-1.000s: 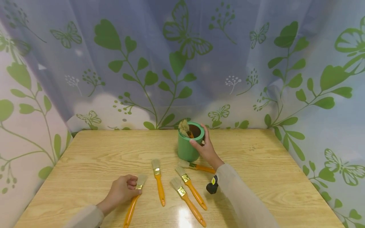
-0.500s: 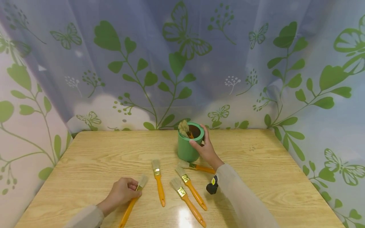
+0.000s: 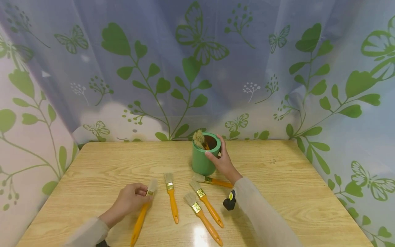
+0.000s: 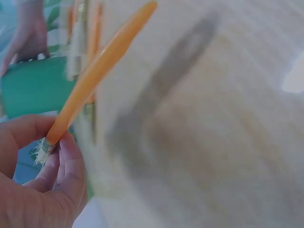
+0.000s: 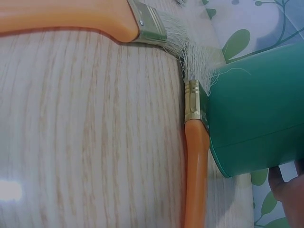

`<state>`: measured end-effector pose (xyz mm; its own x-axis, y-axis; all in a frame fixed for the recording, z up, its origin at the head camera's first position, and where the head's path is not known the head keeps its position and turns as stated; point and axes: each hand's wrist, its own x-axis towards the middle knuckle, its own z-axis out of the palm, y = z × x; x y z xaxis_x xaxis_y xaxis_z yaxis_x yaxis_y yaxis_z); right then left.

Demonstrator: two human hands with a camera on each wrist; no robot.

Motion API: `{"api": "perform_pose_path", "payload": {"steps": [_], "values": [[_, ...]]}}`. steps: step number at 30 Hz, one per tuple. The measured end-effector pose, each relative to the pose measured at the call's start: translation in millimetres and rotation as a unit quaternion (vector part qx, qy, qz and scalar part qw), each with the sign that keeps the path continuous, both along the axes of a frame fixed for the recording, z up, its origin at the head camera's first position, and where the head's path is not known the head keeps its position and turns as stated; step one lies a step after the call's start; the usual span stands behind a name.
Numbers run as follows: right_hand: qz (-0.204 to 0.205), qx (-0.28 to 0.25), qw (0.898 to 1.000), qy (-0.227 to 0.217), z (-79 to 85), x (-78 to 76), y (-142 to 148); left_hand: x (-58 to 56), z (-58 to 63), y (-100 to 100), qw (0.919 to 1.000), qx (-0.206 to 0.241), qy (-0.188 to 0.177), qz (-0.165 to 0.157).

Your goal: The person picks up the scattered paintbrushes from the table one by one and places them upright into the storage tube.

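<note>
My left hand point(image 3: 128, 199) pinches a paintbrush point(image 3: 140, 223) near its metal ferrule, bristles pointing away from me. In the left wrist view the orange handle point(image 4: 97, 71) stands off the table and casts a shadow apart from it. My right hand point(image 3: 226, 164) grips the right side of a green cup point(image 3: 202, 162) by its rim, thumb at the front. Pale bristles of a brush point(image 3: 199, 138) stick up over the cup's left rim, and some orange shows inside. In the right wrist view, the bristles of a lying brush point(image 5: 195, 175) come right up to the cup point(image 5: 261, 109).
Several more orange-handled paintbrushes lie on the wooden table point(image 3: 117, 161): one brush point(image 3: 173, 202) in the middle, a pair to its right with the nearer brush point(image 3: 206, 224), and one brush point(image 3: 220, 182) crosswise before the cup. A leaf-and-butterfly curtain point(image 3: 197, 85) hangs behind.
My left hand has moved slightly away from me, raising the paintbrush with it. The right hand and the cup have stayed put.
</note>
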<state>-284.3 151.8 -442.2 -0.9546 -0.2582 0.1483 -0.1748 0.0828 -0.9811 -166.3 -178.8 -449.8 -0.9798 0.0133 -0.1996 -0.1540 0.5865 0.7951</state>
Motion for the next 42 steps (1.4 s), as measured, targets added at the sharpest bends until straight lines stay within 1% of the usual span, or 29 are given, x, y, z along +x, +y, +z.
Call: {"api": "perform_pose_path", "payload": {"steps": [4,7,10,15,21,28,32,37,42], "values": [[-0.008,0.002,1.000,0.011,-10.7,-4.8,1,-4.7,14.3,-2,0.9997,0.016,0.018,-0.006],[-0.011,0.009,1.000,0.021,-15.1,-6.2,0,-7.0,25.6,-2,0.9989,0.022,0.039,-0.011],[-0.009,0.005,1.000,0.024,-14.7,-5.8,0,-9.2,37.1,-1,0.9980,0.024,0.058,-0.013],[-0.007,0.009,1.000,0.026,-14.2,-5.3,0,-13.2,56.5,4,0.9959,0.039,0.081,-0.007],[-0.002,0.003,1.000,0.024,-13.5,-6.5,1,-18.6,75.5,11,0.9919,0.058,0.113,-0.004],[0.004,-0.007,1.000,0.008,-10.7,-6.8,2,-24.9,92.2,21,0.9855,0.098,0.139,-0.008],[0.010,-0.015,1.000,0.004,-6.0,-4.3,2,-30.3,99.5,27,0.9818,0.110,0.154,-0.014],[0.007,-0.010,1.000,-0.002,-0.7,-0.7,1,-38.4,109.5,36,0.9759,0.134,0.171,-0.020],[0.009,-0.005,1.000,0.000,5.3,3.3,0,-45.8,121.3,47,0.9710,0.145,0.189,-0.018]]}}
